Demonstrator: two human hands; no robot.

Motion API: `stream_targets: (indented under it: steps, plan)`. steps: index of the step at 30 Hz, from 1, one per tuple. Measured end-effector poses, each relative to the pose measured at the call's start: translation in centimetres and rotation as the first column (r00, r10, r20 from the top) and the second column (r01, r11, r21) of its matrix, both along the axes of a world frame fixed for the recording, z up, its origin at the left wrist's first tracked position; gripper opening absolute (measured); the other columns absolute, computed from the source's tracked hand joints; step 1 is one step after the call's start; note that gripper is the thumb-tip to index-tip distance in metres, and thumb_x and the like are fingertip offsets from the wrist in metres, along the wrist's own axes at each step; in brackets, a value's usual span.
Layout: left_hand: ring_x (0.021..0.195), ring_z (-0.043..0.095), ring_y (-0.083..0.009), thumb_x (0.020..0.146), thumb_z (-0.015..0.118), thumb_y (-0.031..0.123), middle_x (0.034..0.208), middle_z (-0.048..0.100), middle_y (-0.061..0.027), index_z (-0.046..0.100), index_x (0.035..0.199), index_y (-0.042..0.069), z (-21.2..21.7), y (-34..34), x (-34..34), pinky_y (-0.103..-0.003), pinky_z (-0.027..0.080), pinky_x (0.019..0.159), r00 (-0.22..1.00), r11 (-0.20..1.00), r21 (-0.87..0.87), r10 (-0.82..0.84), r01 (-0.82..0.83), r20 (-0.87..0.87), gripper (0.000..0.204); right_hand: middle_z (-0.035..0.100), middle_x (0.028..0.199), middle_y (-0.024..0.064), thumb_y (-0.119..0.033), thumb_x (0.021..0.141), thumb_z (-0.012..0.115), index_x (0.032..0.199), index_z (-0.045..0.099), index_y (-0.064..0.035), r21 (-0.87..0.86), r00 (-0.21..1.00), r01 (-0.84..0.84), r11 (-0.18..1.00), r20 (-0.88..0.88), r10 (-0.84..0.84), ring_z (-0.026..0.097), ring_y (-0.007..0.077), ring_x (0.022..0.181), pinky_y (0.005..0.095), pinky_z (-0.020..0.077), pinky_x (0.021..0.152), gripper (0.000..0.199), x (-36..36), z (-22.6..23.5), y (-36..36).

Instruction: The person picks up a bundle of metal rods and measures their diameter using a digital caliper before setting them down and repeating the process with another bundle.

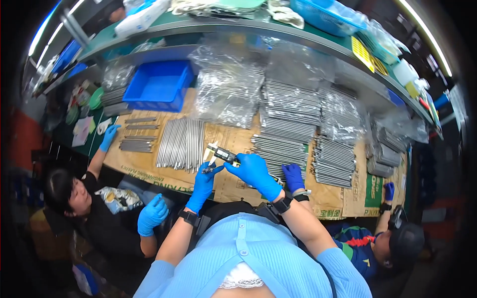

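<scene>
In my right hand, gloved in blue, is a digital caliper with a small display; its pale jaws point to the left. My left hand, in a matching glove, pinches a small metal piece just below the caliper jaws. Its full shape is hidden by the fingers, and I cannot tell whether the jaws touch it. Both hands are above the table's near edge. Beyond my left hand lies a batch of thin metal rods side by side. More rods lie beyond my right hand.
A blue bin stands at the back left beside plastic-wrapped rods. Brown paper covers the table below a shelf. Co-workers sit on both sides; one's gloved hand rests close to my right wrist, another's is near my left forearm.
</scene>
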State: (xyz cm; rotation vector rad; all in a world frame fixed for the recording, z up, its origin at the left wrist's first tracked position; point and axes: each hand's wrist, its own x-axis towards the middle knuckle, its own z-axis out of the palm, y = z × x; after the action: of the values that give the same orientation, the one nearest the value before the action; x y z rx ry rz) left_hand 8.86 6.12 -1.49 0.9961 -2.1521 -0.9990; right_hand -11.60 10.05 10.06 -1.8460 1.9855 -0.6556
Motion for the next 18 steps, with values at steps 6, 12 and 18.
stream_targets:
  steps: [6,12,18]
  plan:
    - [0.080,0.057,-0.0377,0.086,0.055,0.013,0.079,0.056,-0.0187,0.053,0.095,0.000,-2.1,-2.8,-5.9,-0.042,0.045,0.071,0.999,0.993,0.114,-0.021,0.018,0.029,0.016,0.059,0.061,0.0168,-0.047,0.075,0.066,0.075,0.063,-0.0022,0.102,0.904,0.290,0.951,0.297,-0.308,0.060,0.0326,0.058,0.0383,0.0457,0.050,0.044,-4.6,1.9,4.2]
    - [0.078,0.057,-0.0363,0.085,0.050,0.017,0.081,0.057,-0.0217,0.055,0.085,0.001,-5.9,-5.4,-18.1,-0.043,0.044,0.065,0.834,0.841,-0.093,-0.540,0.532,-0.111,0.017,0.058,0.060,0.0163,-0.038,0.074,0.070,0.072,0.061,-0.0019,-0.128,0.900,0.394,0.910,0.257,-0.353,0.059,0.0323,0.055,0.0374,0.0439,0.049,0.037,-7.0,1.1,10.4]
    - [0.079,0.059,-0.0316,0.074,0.055,0.010,0.084,0.060,-0.0177,0.063,0.079,0.006,-6.6,-4.6,-30.3,-0.041,0.046,0.068,0.720,0.640,-0.392,-0.393,0.661,0.572,0.010,0.057,0.058,0.0160,-0.036,0.074,0.071,0.071,0.059,-0.0030,-0.077,0.874,0.471,0.879,0.178,-0.453,0.057,0.0324,0.053,0.0374,0.0433,0.048,0.036,-6.5,0.4,14.6]
